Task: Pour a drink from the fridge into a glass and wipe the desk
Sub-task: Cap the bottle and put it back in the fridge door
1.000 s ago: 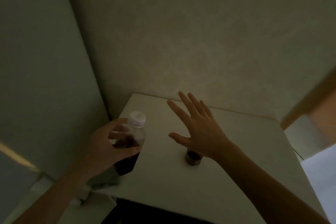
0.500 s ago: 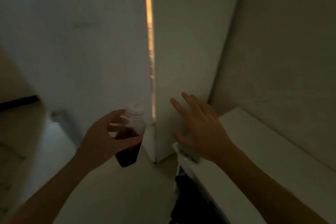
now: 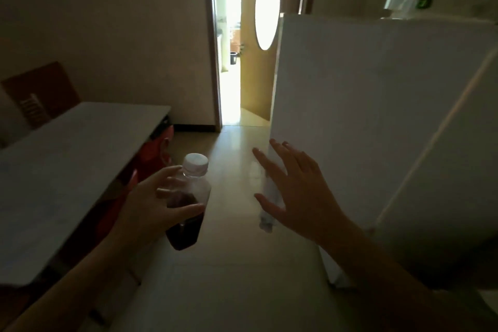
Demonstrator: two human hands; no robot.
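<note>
Bottle (image 3: 188,202) of dark drink, clear plastic with a white screw cap (image 3: 196,164), sits in the left hand (image 3: 151,210) low in the middle of the view, held over the floor (image 3: 229,264) with its cap tipped slightly away; the dark liquid fills roughly the lower half. The left fingers (image 3: 168,174) are wrapped round its body, thumb across the front. Just to the right, apart from the bottle, the right hand (image 3: 296,197) is raised with its fingers spread wide and nothing in them, its fingertips lying over the near edge of the white fridge door (image 3: 363,116); whether they touch it cannot be told. On the left a grey tabletop (image 3: 67,159) runs away from the viewer, with something red (image 3: 151,153) below its far end. A brown cardboard box (image 3: 40,94) leans at the wall beyond it. Farther off, an open doorway (image 3: 229,48) is bright with daylight, beside a wooden door with an oval window (image 3: 266,5)
</note>
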